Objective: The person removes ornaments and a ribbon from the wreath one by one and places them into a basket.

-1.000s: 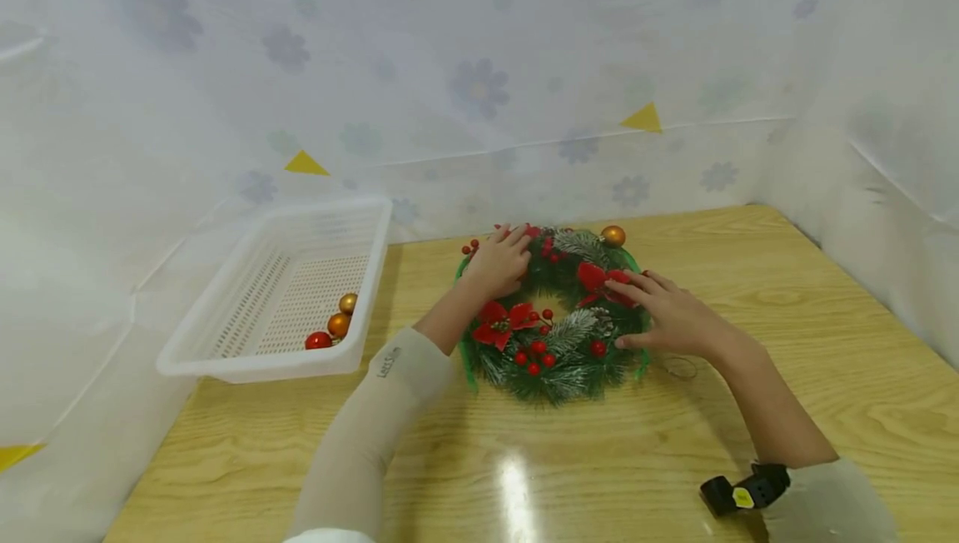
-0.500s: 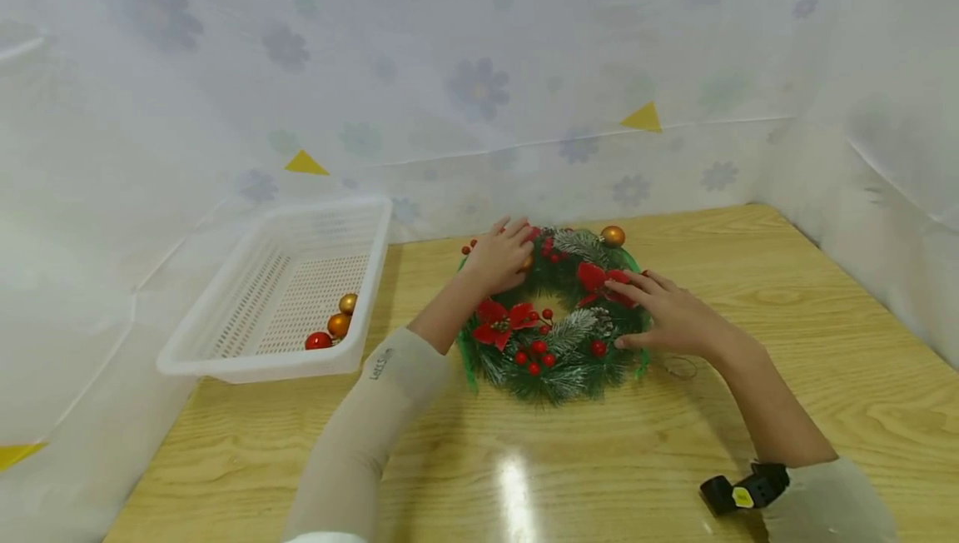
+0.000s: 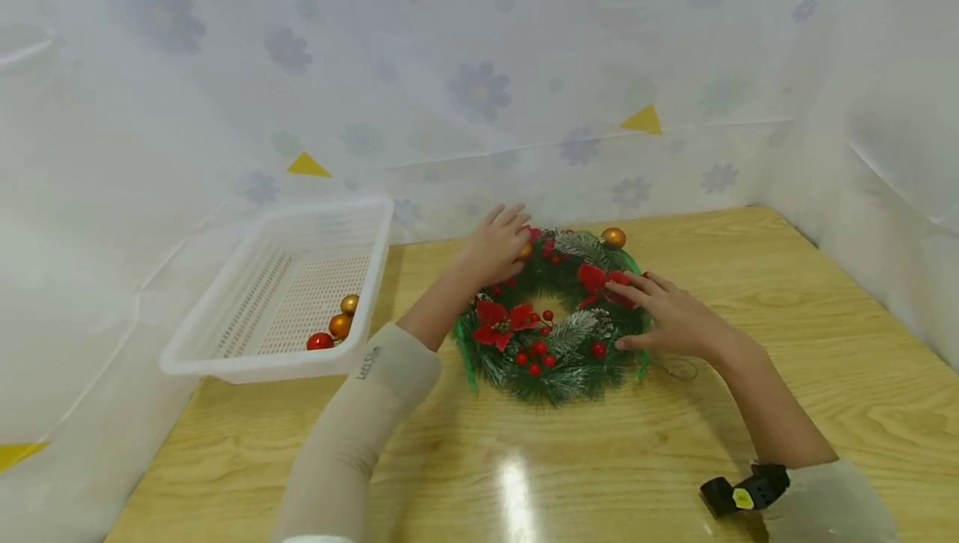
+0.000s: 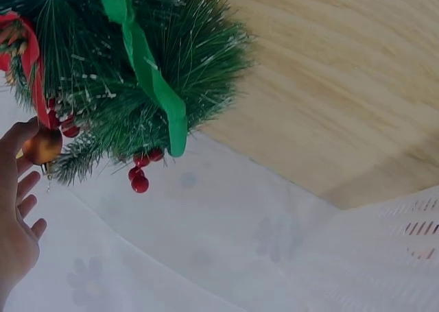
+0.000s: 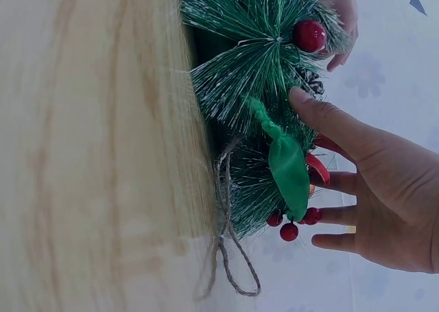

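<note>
- Gold bauble [image 3: 526, 251] sits on the far-left arc of the wreath [image 3: 554, 335], pinched at the fingertips of the left hand [image 3: 490, 247]; left wrist view shows the same ball [image 4: 42, 146] against thumb and forefinger, remaining fingers loose and spread.
- Wreath lies flat on the wooden table [image 3: 787, 360], roughly mid-table, near the back wall.
- Right hand [image 3: 670, 314] rests flat on the wreath's right side, fingers straight and splayed, gripping nothing; the right wrist view confirms the extended fingers [image 5: 329, 116] pressing on needles.
- Risk: the bauble looks hooked into the needles. If it snags, a pull would likely drag or lift the wreath; the right hand's light, flat press may not hold it down.
- Risk: the pinch is fingertip-only on a smooth round ball. A slip looks plausible, and a dropped ball would roll on the glossy tabletop.
- Risk: red berries [image 3: 535, 356] and the red bow [image 3: 599, 281] sit close by, so a sideways tug could knock them loose.
- Second gold bauble [image 3: 613, 236] sits on the wreath's far-right arc, untouched.
- White plastic basket [image 3: 225, 343] stands left of the wreath, apart from it, with two gold balls [image 3: 343, 316] and one red ball [image 3: 320, 341] in its near corner.
- Twine loop [image 3: 678, 368] lies on the table beside the right wrist.
- Nothing stands between the left hand and the basket; its raised rim is the only obstacle.
</note>
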A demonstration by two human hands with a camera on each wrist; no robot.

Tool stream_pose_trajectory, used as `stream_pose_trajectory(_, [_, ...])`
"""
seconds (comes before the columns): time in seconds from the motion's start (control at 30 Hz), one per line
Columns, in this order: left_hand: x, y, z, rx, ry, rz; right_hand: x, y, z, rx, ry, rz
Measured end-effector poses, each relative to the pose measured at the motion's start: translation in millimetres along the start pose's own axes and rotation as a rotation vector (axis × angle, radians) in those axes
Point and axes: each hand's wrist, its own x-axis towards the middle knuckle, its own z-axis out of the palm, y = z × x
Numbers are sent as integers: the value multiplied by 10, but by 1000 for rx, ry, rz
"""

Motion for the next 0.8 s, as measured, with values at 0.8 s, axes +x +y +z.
stream_pose_trajectory(0.8, [-245, -349, -196, -67, 78, -67, 23, 7, 2, -15, 9, -8])
